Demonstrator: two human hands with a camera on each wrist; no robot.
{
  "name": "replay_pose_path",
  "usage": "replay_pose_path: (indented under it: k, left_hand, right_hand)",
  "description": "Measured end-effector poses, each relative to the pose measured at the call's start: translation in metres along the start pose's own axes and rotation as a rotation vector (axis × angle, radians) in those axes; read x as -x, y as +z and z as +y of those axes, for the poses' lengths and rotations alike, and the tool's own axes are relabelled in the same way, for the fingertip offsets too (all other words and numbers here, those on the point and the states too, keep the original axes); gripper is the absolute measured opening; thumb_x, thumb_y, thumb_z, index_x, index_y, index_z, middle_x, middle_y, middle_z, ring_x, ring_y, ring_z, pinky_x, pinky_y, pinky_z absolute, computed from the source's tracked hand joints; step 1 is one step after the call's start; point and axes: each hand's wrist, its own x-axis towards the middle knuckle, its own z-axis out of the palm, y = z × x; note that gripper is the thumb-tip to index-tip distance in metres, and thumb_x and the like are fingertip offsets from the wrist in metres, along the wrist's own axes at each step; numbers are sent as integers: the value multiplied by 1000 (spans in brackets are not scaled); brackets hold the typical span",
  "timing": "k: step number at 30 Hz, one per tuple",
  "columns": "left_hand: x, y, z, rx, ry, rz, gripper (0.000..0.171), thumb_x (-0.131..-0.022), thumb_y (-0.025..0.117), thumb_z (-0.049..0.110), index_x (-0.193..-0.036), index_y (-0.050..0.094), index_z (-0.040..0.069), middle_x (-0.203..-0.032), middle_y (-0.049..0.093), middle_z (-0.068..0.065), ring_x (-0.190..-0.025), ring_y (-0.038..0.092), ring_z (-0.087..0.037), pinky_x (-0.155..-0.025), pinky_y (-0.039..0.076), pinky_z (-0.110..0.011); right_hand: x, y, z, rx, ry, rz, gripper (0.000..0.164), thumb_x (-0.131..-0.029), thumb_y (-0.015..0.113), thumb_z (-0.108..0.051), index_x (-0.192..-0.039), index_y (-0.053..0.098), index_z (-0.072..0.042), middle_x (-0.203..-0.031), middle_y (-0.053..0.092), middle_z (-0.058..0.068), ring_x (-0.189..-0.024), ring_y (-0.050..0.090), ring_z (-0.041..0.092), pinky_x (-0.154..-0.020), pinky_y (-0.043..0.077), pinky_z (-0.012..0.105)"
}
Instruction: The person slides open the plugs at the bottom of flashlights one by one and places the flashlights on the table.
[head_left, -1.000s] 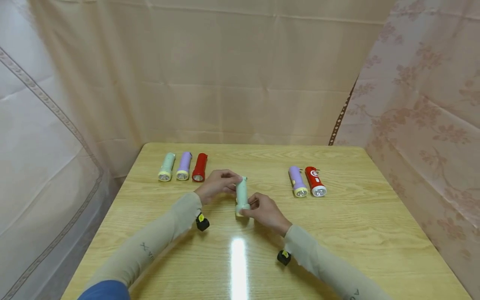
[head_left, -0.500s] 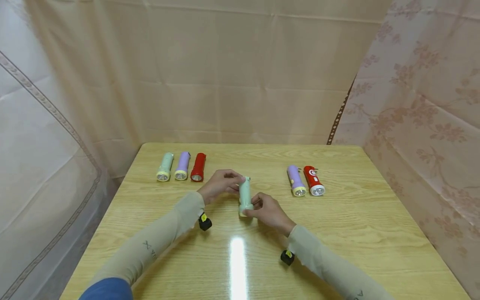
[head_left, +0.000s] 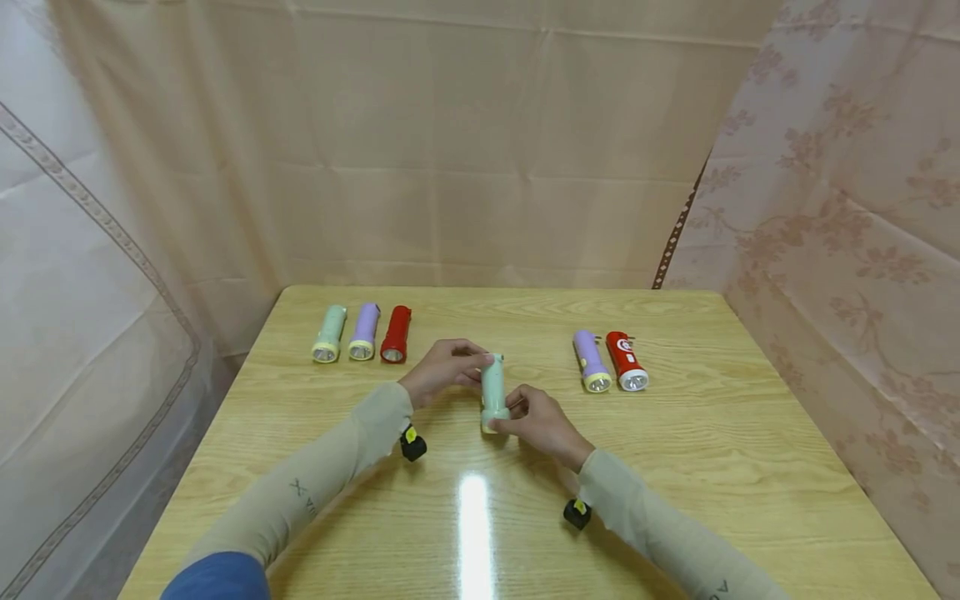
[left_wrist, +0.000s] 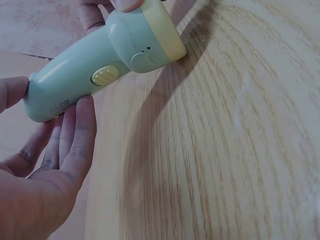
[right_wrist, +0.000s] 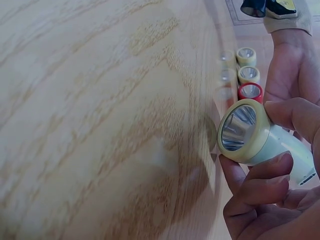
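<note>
Pale-green cylindrical plastic flashlight [head_left: 492, 387], silvery lens [right_wrist: 239, 127] facing back towards person [head_left: 322, 479], long axis running front to back; left hand [head_left: 448, 371] pinches tail, right hand [head_left: 546, 425] grips head.

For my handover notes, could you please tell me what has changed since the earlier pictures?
The left hand and right hand have shifted the held flashlight slightly rightward, both still gripping it. The three left flashlights and two right flashlights stayed put.

Wd-grain tbl [head_left: 712, 442], beige cloth [head_left: 480, 150] bkgd.
</note>
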Motion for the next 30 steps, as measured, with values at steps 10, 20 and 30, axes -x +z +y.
replay_pose_path:
  k: [10,20,30]
  left_hand:
    - [-1,0,-1,6,2,-1,35,-97,76,26,-120,66,1,-121,69,-16,-97,71,-32,-96,56,-53]
    - [3,5,2,-51,27,25,37,-95,77,30,-119,66,2,-119,69,-15,-100,70,-31,-97,55,-52]
    - [10,11,5,-113,66,31,37,-94,79,29,-118,67,4,-115,68,-13,-101,67,-28,-96,55,-55]
  right_hand:
    - [1,-2,1,-16,16,-12,45,-85,86,-33,-112,63,-7,-104,67,5,-95,62,21,-79,51,36]
    - [-2,-5,3,12,-5,-52,43,-87,84,-34,-119,73,-8,-100,71,1,-97,62,19,-81,50,34]
    - [-2,-6,4,13,-12,-73,47,-85,86,-33,-122,70,-8,-104,70,1,-99,61,20,-85,50,37]
